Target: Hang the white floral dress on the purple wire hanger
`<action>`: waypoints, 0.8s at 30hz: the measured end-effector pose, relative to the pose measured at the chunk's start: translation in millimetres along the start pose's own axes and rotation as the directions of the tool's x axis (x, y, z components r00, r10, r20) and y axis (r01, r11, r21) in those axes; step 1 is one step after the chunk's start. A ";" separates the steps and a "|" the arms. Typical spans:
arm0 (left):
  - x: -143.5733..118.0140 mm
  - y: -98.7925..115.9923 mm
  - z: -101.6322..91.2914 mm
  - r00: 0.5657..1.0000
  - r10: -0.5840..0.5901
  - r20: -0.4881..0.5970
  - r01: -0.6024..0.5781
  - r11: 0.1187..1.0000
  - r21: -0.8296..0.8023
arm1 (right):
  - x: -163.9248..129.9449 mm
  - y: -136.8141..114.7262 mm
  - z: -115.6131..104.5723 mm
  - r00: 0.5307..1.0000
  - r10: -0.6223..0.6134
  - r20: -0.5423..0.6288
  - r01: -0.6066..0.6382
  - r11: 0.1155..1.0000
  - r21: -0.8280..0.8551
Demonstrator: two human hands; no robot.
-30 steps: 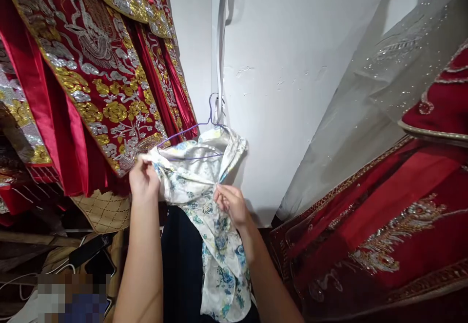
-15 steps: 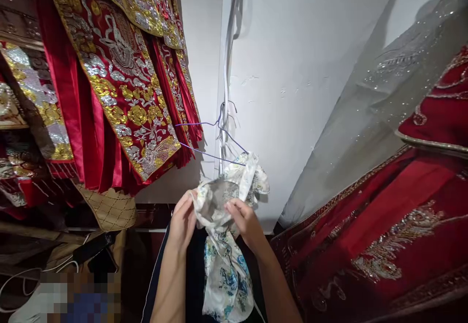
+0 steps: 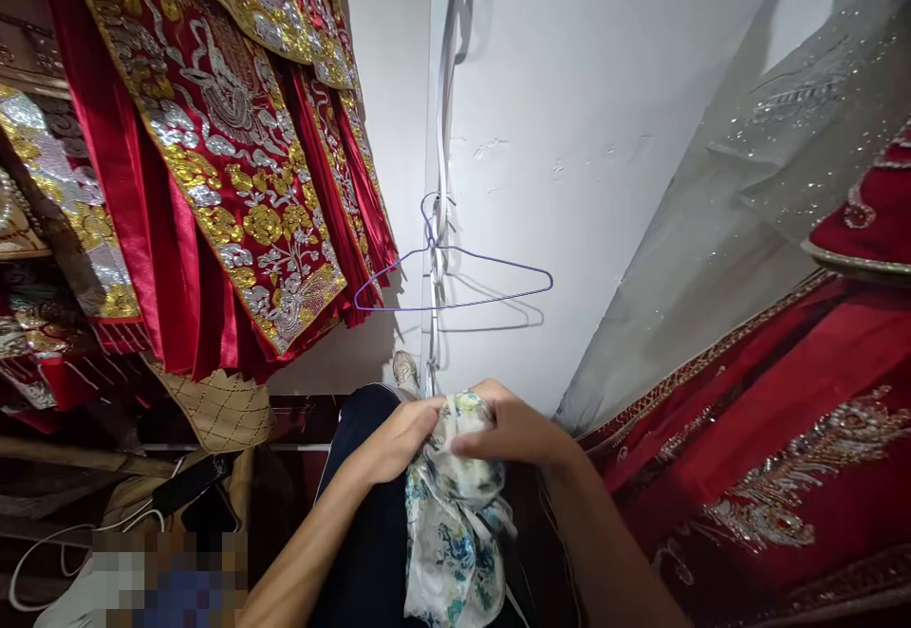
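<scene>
Garment (image 3: 455, 533) is off hanger (image 3: 462, 305) vs. prev, now below it, bunched; L hand (image 3: 399, 440) & R hand (image 3: 513, 427) both grip it.

Can't see most fingers of the left hand (image 3: 399, 440) or right hand (image 3: 516, 431): behind bunched white fabric with blue flowers (image 3: 455, 557). Its right-side folds: motion-blurred. Red garment with gold-and-silver embroidery (image 3: 263, 220): top cut off. Lower-left pixelated patch (image 3: 171, 585): contents unreadable.
</scene>
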State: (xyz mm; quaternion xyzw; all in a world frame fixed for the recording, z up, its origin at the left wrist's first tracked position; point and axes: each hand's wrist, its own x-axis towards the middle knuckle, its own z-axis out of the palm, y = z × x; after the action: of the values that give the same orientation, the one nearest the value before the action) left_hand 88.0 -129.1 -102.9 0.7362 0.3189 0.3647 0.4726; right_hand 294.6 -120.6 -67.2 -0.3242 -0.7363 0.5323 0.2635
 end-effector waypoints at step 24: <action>-9.6 -17.5 -156.4 0.888 -0.203 -0.412 0.455 0.516 0.726 | 77.6 39.9 -121.6 0.774 -0.228 -0.591 -0.211 0.787 -0.580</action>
State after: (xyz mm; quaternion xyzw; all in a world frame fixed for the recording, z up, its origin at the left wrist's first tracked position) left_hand -50.5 -58.4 -76.4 0.7352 0.6459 0.1806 0.0979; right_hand 341.2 21.7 -66.2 -0.5477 -0.7372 0.1198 0.3771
